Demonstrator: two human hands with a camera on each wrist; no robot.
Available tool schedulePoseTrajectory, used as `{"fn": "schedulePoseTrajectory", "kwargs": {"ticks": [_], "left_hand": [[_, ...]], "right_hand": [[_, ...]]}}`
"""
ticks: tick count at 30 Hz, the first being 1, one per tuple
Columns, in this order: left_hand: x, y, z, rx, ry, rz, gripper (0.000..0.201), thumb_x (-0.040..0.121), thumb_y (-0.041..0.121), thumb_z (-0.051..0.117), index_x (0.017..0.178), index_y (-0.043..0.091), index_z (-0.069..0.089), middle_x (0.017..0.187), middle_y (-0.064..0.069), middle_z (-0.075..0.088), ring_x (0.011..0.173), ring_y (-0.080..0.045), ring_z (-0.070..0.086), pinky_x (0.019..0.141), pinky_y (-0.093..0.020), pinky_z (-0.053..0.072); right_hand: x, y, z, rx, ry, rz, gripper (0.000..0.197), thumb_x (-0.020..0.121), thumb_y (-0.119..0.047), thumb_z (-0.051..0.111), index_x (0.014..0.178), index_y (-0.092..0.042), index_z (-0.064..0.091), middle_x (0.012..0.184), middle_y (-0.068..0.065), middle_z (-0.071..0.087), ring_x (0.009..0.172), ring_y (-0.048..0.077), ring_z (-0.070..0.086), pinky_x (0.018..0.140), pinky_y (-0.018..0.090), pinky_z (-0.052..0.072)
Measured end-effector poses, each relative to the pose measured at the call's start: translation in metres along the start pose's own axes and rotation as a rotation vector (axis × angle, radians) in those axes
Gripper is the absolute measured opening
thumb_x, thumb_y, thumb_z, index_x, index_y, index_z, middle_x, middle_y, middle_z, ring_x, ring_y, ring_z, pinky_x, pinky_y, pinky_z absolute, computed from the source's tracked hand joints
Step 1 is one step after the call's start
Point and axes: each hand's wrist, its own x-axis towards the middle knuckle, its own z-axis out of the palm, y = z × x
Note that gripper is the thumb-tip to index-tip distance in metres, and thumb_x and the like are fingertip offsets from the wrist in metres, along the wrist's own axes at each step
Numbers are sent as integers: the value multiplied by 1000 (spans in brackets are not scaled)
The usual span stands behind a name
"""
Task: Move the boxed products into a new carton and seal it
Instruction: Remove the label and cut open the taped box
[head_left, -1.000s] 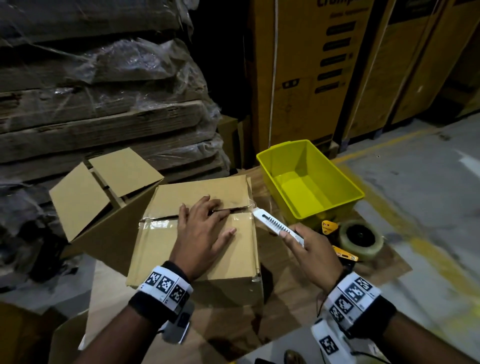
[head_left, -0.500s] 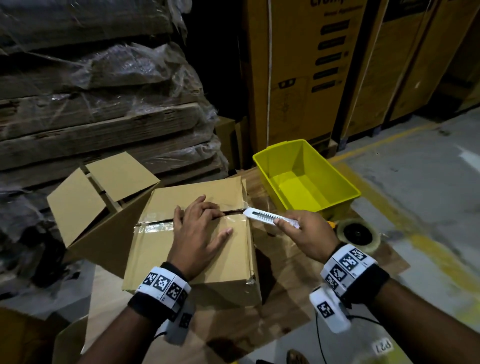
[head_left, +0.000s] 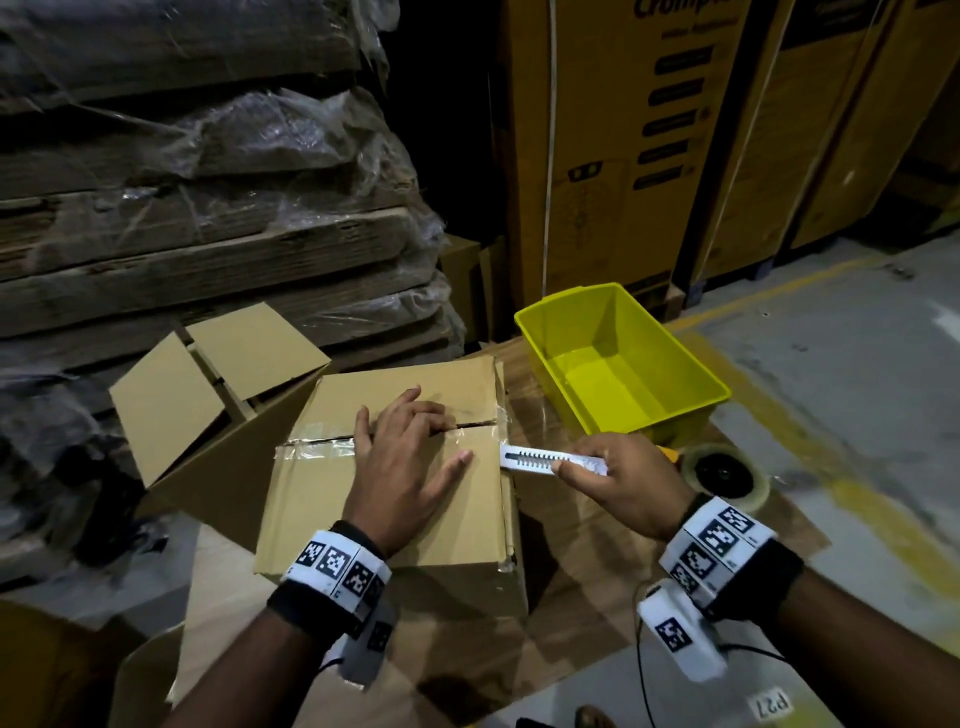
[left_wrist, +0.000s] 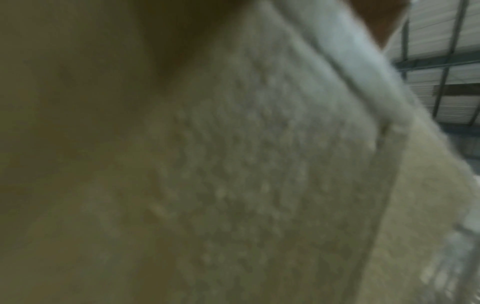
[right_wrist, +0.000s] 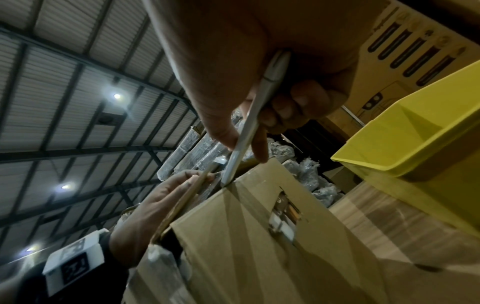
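The left wrist view is almost wholly a blurred tan surface pressed close to the lens, with only a sliver of roof at its right edge, so it shows nothing of the fingers. What the taped carton (head_left: 384, 499) holds stays hidden under its closed flaps, and the blade of the white box cutter (head_left: 550, 460) cannot be made out; only its tip is seen, meeting the carton's top right edge at the taped seam. The right hand (head_left: 623, 483) is curled round the cutter's handle, thumb and fingers pinching it, which the right wrist view confirms. The left hand (head_left: 410, 462) lies flat and spread on the carton's top, fingers straight and reaching across the seam, holding nothing. A second, open carton (head_left: 208, 415) leans just beside the taped one on its left, flaps raised, its inside too dark to read. A yellow plastic bin (head_left: 623, 364) stands to the right, near the cutter, and a tape roll (head_left: 724, 475) sits partly behind the right hand. All of this rests on a wood-grain worktop (head_left: 582, 561), its near edge cut off by the arms. Behind stand plastic-wrapped stacks (head_left: 208, 182) and tall printed cartons (head_left: 649, 145), their lettering cropped; a grey floor (head_left: 857, 389) with a yellow line runs at right, under a corrugated roof with small lights.
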Motion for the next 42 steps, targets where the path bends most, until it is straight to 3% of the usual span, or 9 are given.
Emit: {"fn": "schedulePoseTrajectory", "kwargs": {"ticks": [8,13,17,21,24,27,36,39,42], "left_hand": [[-6,2,-4,53,64,21,43,92,60,44,118,31,60,128,8,58,140,-12,36,120,-57,11],[-12,-1,-1,58,-15,32,49,91,62,40,130,35,53,137,7,54,143,-12,32,119,-58,15],[-13,-4,-1,29,-5,35,49,90,60,43,129,32,54,136,6,56,141,-13,36,118,-57,18],[-16,-4,0,21,10,31,47,90,57,46,128,31,55,135,5,57,141,-15,36,119,-57,17],[-16,-2,-1,13,14,12,47,89,56,46,128,31,55,135,5,57,142,-14,34,119,-57,17],[-17,1,-1,-9,20,4,47,89,56,47,128,31,55,135,5,57,142,-14,34,119,-57,17],[-18,4,-7,-25,3,13,47,89,55,48,129,30,55,135,6,55,142,-12,34,119,-58,18],[-19,8,-14,-32,14,10,47,89,55,49,130,30,54,135,8,56,140,-11,36,120,-57,18],[-23,14,-22,-22,54,23,48,88,54,53,130,30,53,133,9,57,136,-10,41,120,-55,17]], "right_hand": [[-45,32,16,58,95,167,41,89,-62,45,80,-24,56,67,-6,61,64,7,57,59,35,46],[-86,50,46,246,39,348,21,94,-32,57,103,-17,48,87,-6,58,73,7,55,63,27,43],[-114,73,51,264,32,464,13,98,-33,49,102,-21,49,88,-2,61,74,10,60,70,32,51],[-118,85,53,249,46,560,19,95,-23,55,107,-16,42,83,-1,62,64,14,60,58,27,50],[-104,95,71,103,9,545,22,94,-24,54,111,-19,42,97,5,62,81,24,63,71,37,50],[-77,102,95,-101,14,503,26,92,-21,54,115,-11,48,114,9,59,109,30,56,92,34,39],[-23,104,130,-371,-132,681,41,102,-21,32,140,-6,28,146,18,31,121,34,51,95,40,43],[-23,106,136,-459,-134,638,36,101,-15,30,136,-8,34,142,18,34,119,32,52,95,36,42],[-22,112,141,-503,-183,531,28,83,-6,58,109,4,58,109,28,57,99,45,58,82,51,50]]}}
